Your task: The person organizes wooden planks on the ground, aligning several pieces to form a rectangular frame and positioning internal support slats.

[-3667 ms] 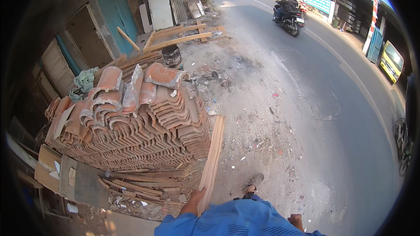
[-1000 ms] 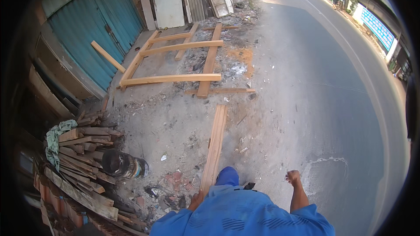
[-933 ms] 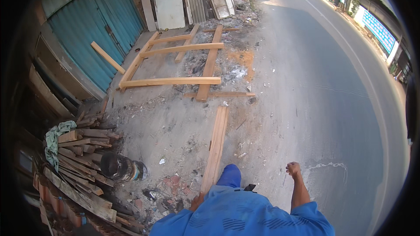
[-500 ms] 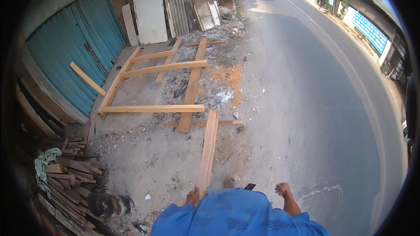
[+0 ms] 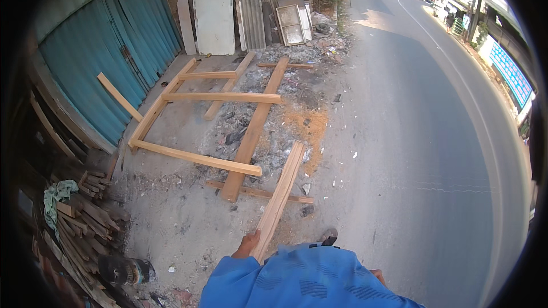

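My left hand (image 5: 247, 244) is closed around the near end of a long wooden beam (image 5: 281, 194). The beam slants away from me, and its far end is over the ground beside a wide brown plank (image 5: 254, 128). Only a sliver of my right hand or wrist (image 5: 378, 276) shows past my blue shirt, with its fingers hidden. Farther off, an open wooden frame (image 5: 151, 115) lies with its crosspieces (image 5: 222, 98) reaching over the plank. The plank rests on a thin wooden strip (image 5: 260, 193) at its near end.
At the lower left are a pile of scrap wood (image 5: 80, 222) and a dark bucket-like container (image 5: 127, 270). A loose stick (image 5: 120, 97) stands near the blue metal door (image 5: 108, 51). Boards and panels (image 5: 214, 11) lean at the back. The road (image 5: 422, 108) runs along the right.
My view has shifted, and the held beam now slants more to the right. My right hand, raised at my side before, is now mostly behind my shirt.
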`<state>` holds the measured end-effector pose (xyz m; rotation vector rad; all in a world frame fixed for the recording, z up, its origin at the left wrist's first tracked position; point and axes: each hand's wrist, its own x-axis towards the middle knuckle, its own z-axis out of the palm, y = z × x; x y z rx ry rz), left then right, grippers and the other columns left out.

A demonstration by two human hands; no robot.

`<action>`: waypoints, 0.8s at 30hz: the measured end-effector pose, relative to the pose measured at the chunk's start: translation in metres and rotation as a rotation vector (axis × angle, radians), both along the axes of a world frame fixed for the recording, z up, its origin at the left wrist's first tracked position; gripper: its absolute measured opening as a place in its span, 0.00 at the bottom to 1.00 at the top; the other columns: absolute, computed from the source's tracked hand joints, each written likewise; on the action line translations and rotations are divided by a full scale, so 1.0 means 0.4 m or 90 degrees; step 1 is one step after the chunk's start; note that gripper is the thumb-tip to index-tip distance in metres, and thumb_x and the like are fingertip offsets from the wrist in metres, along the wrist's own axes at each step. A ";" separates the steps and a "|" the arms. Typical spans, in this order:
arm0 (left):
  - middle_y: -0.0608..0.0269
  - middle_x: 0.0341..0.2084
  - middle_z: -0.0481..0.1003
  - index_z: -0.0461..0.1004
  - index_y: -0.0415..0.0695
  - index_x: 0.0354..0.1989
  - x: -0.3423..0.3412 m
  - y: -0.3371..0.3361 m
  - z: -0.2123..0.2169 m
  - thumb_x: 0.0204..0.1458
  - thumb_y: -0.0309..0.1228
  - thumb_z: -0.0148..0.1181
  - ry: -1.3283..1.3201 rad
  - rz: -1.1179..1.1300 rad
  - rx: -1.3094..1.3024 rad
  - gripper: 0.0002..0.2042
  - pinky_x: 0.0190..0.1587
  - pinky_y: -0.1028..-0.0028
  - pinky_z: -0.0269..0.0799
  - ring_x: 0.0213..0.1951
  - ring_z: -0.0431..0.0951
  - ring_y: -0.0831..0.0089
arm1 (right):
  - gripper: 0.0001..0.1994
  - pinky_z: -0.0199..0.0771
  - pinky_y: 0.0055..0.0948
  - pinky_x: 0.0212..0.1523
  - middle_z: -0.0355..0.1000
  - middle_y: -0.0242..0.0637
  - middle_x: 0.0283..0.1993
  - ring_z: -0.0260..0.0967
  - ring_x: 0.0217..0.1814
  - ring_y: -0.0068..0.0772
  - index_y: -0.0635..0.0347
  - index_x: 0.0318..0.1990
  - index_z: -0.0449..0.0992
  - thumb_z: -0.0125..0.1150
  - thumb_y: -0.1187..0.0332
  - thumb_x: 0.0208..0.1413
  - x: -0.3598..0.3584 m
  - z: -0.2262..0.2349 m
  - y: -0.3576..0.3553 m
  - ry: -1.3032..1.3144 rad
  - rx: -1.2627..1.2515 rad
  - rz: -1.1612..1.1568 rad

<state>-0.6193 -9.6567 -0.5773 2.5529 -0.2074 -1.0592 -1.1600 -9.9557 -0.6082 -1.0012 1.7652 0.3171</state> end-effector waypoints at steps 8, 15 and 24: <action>0.30 0.48 0.72 0.72 0.33 0.53 -0.102 -0.270 -0.108 0.57 0.62 0.38 0.123 0.044 0.025 0.39 0.61 0.54 0.60 0.56 0.68 0.39 | 0.15 0.65 0.29 0.19 0.76 0.44 0.31 0.70 0.23 0.31 0.71 0.45 0.73 0.51 0.68 0.58 0.566 0.196 -0.924 -0.282 -0.329 0.078; 0.31 0.44 0.74 0.70 0.37 0.55 0.110 -0.653 -0.138 0.58 0.61 0.38 0.140 0.054 0.039 0.36 0.58 0.50 0.62 0.52 0.71 0.37 | 0.16 0.71 0.28 0.26 0.78 0.43 0.35 0.74 0.29 0.31 0.70 0.47 0.74 0.52 0.66 0.59 0.969 0.222 -1.296 -0.351 -0.331 0.211; 0.32 0.45 0.74 0.74 0.35 0.50 0.693 -1.282 0.016 0.60 0.57 0.35 -0.054 -0.068 0.004 0.34 0.58 0.53 0.65 0.51 0.72 0.36 | 0.08 0.64 0.30 0.18 0.77 0.42 0.32 0.73 0.25 0.34 0.65 0.38 0.76 0.56 0.69 0.57 1.034 -0.125 -1.552 -0.089 -0.013 0.081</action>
